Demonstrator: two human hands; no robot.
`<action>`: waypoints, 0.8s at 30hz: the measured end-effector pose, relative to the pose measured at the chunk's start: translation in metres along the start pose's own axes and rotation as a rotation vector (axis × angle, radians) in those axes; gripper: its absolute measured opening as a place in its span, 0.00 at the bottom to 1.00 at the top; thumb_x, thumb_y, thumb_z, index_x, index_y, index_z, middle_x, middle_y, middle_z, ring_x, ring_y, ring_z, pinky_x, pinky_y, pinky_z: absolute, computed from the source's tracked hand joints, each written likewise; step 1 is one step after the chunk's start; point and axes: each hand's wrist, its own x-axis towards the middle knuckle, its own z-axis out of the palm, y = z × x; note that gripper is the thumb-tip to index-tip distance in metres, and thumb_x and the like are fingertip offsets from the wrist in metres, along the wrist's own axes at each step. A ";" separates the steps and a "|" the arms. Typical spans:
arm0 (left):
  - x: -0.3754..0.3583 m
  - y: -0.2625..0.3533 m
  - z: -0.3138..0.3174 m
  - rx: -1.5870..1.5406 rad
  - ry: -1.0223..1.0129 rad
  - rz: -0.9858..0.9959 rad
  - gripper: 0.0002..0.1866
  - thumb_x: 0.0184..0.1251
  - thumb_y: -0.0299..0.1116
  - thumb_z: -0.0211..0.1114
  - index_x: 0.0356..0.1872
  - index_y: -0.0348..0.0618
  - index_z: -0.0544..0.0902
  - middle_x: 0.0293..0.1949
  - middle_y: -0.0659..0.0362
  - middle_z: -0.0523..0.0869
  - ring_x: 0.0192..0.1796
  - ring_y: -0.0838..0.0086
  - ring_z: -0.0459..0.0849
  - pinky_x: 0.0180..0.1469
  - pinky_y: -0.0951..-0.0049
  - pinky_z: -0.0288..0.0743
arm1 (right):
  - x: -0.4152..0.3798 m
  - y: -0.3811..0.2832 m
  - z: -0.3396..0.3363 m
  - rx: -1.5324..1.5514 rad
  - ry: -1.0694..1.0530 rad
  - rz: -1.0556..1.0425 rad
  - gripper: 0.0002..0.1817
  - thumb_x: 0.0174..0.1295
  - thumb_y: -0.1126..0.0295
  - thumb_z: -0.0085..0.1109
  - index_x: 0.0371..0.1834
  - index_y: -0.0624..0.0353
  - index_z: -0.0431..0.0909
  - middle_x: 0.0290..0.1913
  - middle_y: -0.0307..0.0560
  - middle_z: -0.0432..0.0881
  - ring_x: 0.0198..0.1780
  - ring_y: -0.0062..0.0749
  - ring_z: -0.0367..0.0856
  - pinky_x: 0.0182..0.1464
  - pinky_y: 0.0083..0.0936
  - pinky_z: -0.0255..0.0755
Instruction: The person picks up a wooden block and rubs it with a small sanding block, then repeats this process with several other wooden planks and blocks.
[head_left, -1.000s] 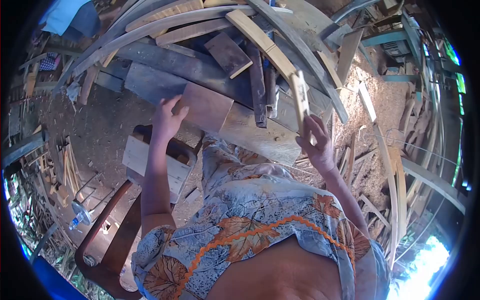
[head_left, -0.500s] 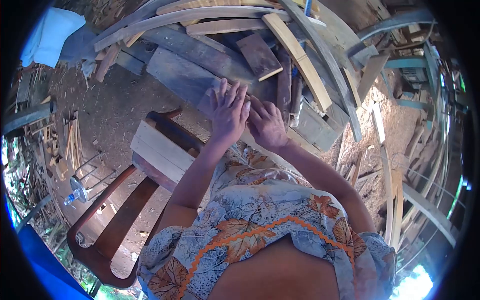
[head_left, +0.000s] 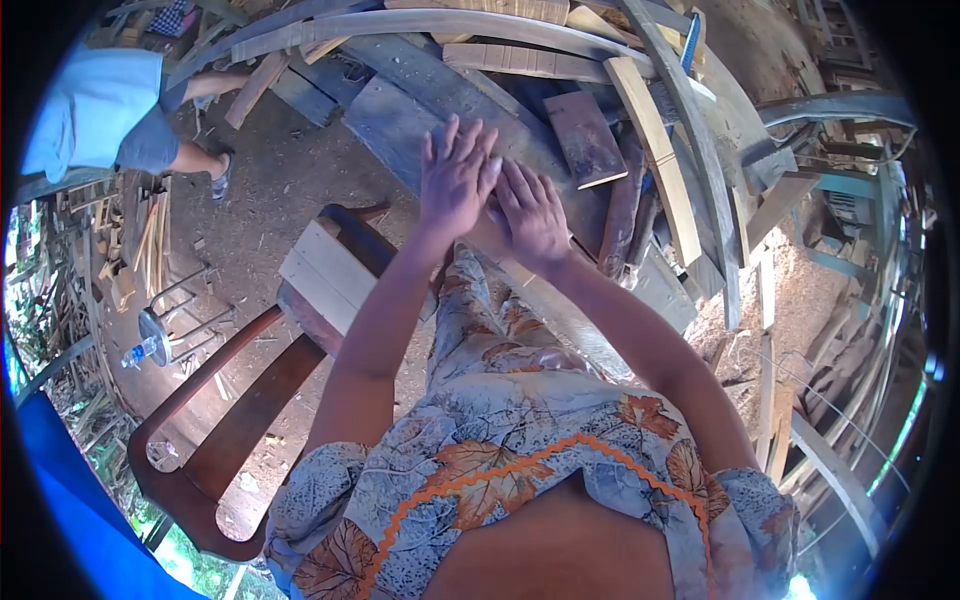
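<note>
My left hand is over the near edge of the wooden workbench, fingers stretched out and spread. Close beside it is my right hand, palm down with its fingers extended; the fingertips of the two hands nearly meet. Neither hand shows anything gripped, and whatever lies under the palms is hidden. Right of the hands, a dark reddish-brown board rests on the bench. Beyond that is a pale, slightly curved wooden piece, with a long grey strip alongside.
A dark wooden chair stands at my left with a pale board across it. Further left are a round metal stool and a plastic bottle. A person in light blue is at upper left. Timber crowds the right side.
My right hand's fingers have straightened from a curled pose. The view has shifted, so the bench pieces appear further right and lower. More of the person at upper left shows, including a leg.
</note>
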 end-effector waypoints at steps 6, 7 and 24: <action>-0.013 0.005 0.005 0.009 0.040 0.073 0.25 0.77 0.49 0.48 0.68 0.48 0.73 0.69 0.54 0.72 0.77 0.55 0.58 0.75 0.40 0.42 | -0.019 -0.002 -0.006 0.032 0.011 -0.007 0.31 0.64 0.62 0.57 0.70 0.63 0.65 0.74 0.56 0.61 0.75 0.49 0.60 0.73 0.53 0.55; -0.024 0.019 0.005 0.028 0.009 0.069 0.25 0.77 0.48 0.49 0.69 0.49 0.72 0.71 0.55 0.70 0.77 0.55 0.58 0.75 0.40 0.42 | -0.032 -0.003 -0.012 0.069 0.013 0.009 0.31 0.64 0.63 0.58 0.69 0.63 0.66 0.75 0.56 0.61 0.75 0.49 0.60 0.73 0.53 0.55; -0.051 -0.002 -0.011 0.041 0.065 -0.054 0.25 0.77 0.46 0.49 0.70 0.49 0.71 0.71 0.53 0.69 0.76 0.53 0.59 0.75 0.42 0.40 | -0.015 -0.028 -0.001 0.082 0.044 -0.098 0.26 0.62 0.66 0.56 0.64 0.64 0.72 0.72 0.57 0.65 0.74 0.48 0.62 0.75 0.47 0.52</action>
